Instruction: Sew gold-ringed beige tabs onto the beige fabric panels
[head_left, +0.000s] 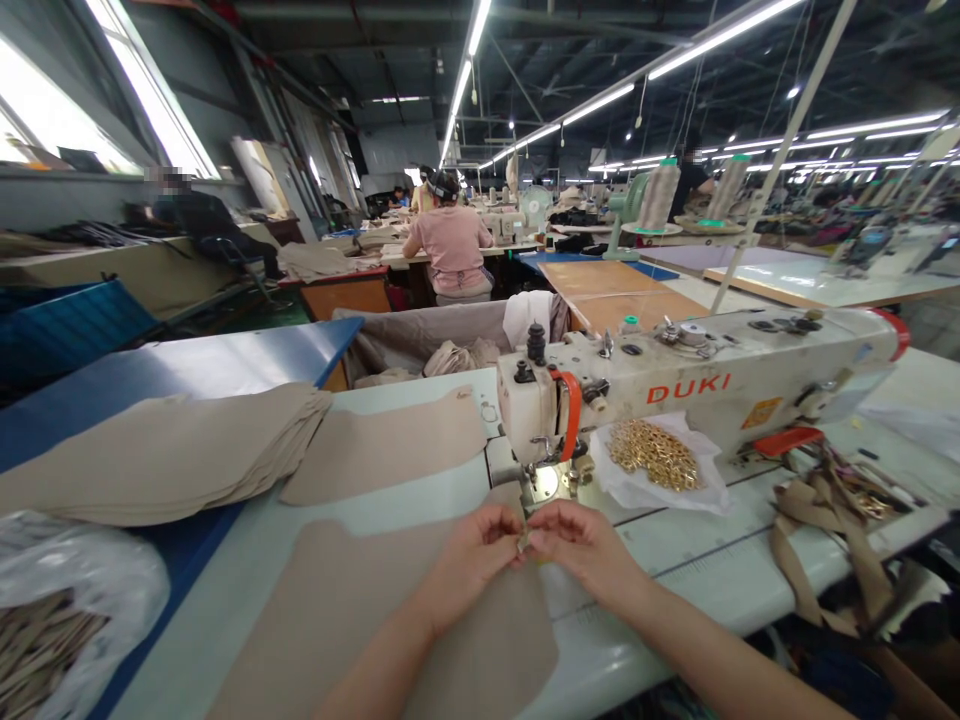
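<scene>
My left hand (472, 555) and my right hand (581, 545) meet just in front of the sewing machine's needle area (547, 480). Both pinch a small beige strap piece with a gold bit (523, 540) between their fingertips. They hover over a large beige cut panel (360, 610) lying flat on the pale table. The white DUKI sewing machine (697, 385) stands right behind the hands. A heap of gold metal rings (654, 455) rests on white plastic beneath the machine's arm.
A stack of beige panels (157, 455) lies at the left, one single panel (390, 445) beside it. A plastic bag of strips (67, 600) sits at bottom left. Beige straps (825, 530) pile at the right. A person in pink (454, 250) sits ahead, others further back.
</scene>
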